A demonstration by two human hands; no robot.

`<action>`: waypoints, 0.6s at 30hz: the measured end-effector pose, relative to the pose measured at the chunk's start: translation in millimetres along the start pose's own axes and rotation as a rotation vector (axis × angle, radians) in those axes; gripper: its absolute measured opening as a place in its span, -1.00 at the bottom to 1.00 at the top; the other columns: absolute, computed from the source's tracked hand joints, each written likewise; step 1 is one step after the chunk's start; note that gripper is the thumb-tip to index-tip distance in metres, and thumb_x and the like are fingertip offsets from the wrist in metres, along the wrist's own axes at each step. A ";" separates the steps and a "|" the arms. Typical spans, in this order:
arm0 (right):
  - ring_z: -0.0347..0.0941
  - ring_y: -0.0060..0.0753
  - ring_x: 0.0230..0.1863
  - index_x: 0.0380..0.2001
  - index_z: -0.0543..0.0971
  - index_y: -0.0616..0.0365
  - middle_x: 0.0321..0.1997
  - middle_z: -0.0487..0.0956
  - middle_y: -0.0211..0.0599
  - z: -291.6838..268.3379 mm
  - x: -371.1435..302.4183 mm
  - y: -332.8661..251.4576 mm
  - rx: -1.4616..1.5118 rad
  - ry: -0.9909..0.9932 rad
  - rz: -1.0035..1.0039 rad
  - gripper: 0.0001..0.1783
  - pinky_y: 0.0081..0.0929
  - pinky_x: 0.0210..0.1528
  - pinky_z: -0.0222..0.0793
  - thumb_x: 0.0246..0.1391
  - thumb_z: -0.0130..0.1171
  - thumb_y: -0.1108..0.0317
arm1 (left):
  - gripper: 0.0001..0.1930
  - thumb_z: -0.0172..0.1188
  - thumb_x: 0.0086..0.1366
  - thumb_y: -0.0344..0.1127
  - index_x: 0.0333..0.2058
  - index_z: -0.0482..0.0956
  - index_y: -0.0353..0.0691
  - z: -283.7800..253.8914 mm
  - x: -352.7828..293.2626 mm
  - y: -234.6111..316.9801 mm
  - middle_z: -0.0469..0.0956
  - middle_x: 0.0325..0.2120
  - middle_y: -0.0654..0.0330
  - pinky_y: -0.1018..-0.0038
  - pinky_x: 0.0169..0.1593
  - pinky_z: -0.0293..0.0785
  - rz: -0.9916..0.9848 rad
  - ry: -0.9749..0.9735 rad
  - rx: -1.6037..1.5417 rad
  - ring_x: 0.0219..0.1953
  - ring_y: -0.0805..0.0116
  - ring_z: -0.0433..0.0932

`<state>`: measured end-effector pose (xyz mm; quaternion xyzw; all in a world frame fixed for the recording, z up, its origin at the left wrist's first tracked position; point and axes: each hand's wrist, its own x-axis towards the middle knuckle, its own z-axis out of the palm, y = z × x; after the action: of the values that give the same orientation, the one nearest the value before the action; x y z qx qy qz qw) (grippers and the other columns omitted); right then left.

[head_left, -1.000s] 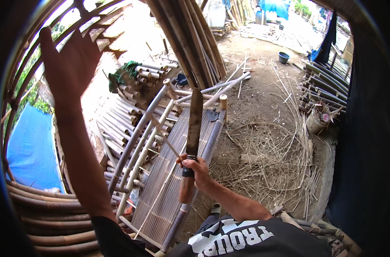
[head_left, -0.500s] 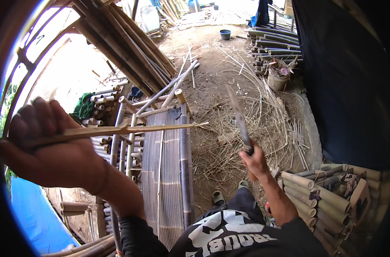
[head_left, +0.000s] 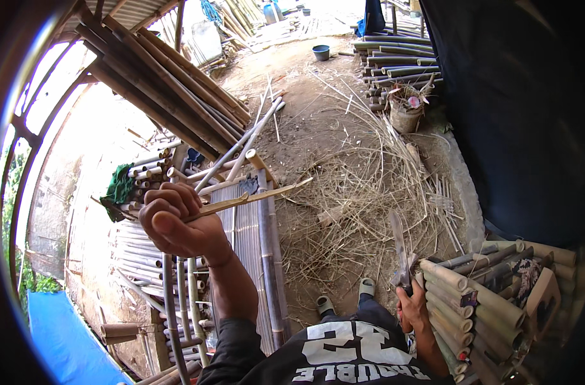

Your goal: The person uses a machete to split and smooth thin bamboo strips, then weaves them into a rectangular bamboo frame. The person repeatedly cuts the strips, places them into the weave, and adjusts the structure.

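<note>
My left hand (head_left: 180,219) is raised over the left side, fingers wrapped round a split bamboo strip (head_left: 260,196). The strip points right, with a small notch or knot along it and a slightly upturned thin tip; its other end is hidden in the fist. Low on the right, beside a stack of cut bamboo, my right hand (head_left: 413,309) grips the handle of a machete (head_left: 400,247). Its long blade points up and away from me, apart from the strip. Beneath the left arm lies a bamboo slat bench (head_left: 250,263).
Bamboo shavings (head_left: 350,205) litter the dirt floor ahead of my feet. Stacked bamboo poles (head_left: 453,295) sit close at right, with another pile (head_left: 401,61) farther off. Long bamboo lengths (head_left: 170,83) lean at far left. A blue tarp (head_left: 68,340) lies lower left.
My left hand has come right and lower over the bench side, still holding the strip. The machete has moved right and nearer my body in my right hand. The view has shifted slightly.
</note>
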<state>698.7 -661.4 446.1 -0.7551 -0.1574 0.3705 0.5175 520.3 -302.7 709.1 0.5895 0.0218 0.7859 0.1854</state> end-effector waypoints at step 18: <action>0.60 -0.09 -0.48 -0.13 0.51 0.30 -0.37 0.58 -0.03 83.0 93.9 -220.8 -0.330 -0.232 -0.957 -0.65 -0.27 -0.49 0.57 0.26 0.07 0.19 | -0.59 -0.30 0.45 -0.13 -0.64 0.00 -0.02 97.6 -57.2 -63.2 0.06 -0.53 0.31 0.39 -0.19 0.15 0.136 -0.023 0.084 -0.36 0.39 0.14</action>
<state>734.3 -456.3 591.4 -0.6241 -0.5976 0.1439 0.4824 641.8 -280.1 670.3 0.6057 0.0124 0.7884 0.1068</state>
